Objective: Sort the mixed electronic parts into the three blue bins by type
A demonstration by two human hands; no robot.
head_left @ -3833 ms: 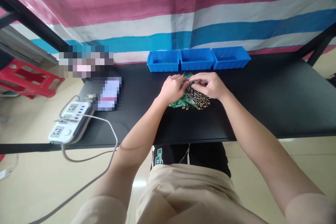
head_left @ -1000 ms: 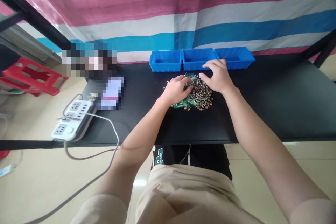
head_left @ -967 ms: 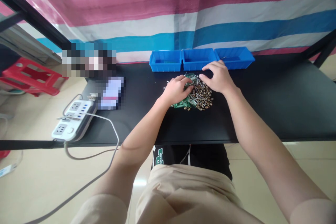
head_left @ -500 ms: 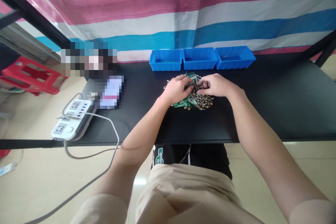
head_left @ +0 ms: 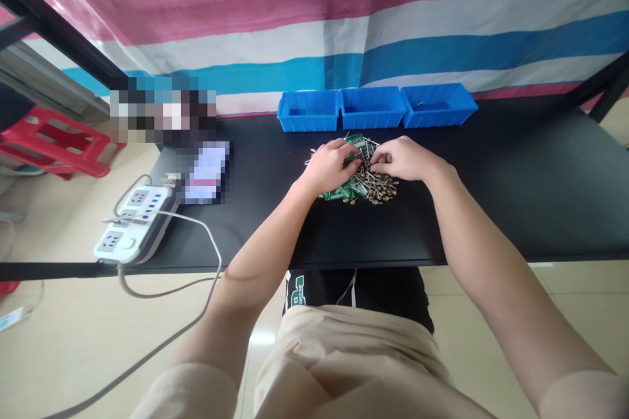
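A pile of small hardware [head_left: 366, 186] lies on the black table. It mixes green plastic pieces [head_left: 339, 194] with thin metal pins or screws that have bronze-coloured heads [head_left: 386, 191]. My left hand [head_left: 330, 167] rests over the pile's left side, fingers curved and thumb apart, with nothing visible held. Opposite it, my right hand [head_left: 400, 158] touches the pile's right side, its thumb and fingertips drawn together in a pinch. What sits between those fingertips is too small to make out. Both hands hide part of the pile.
Behind the pile stand three blue bins in a row: left [head_left: 308, 121], middle [head_left: 372, 118] and right [head_left: 439, 116], with a thin piece in the right one. A power strip [head_left: 135, 222] with cables and a blurred phone [head_left: 207, 170] lie at left. A striped sheet [head_left: 246, 33] hangs behind.
My right fingertips have drawn closer together at the pile. My left hand stays nearly in place, and the whole view has shifted slightly.
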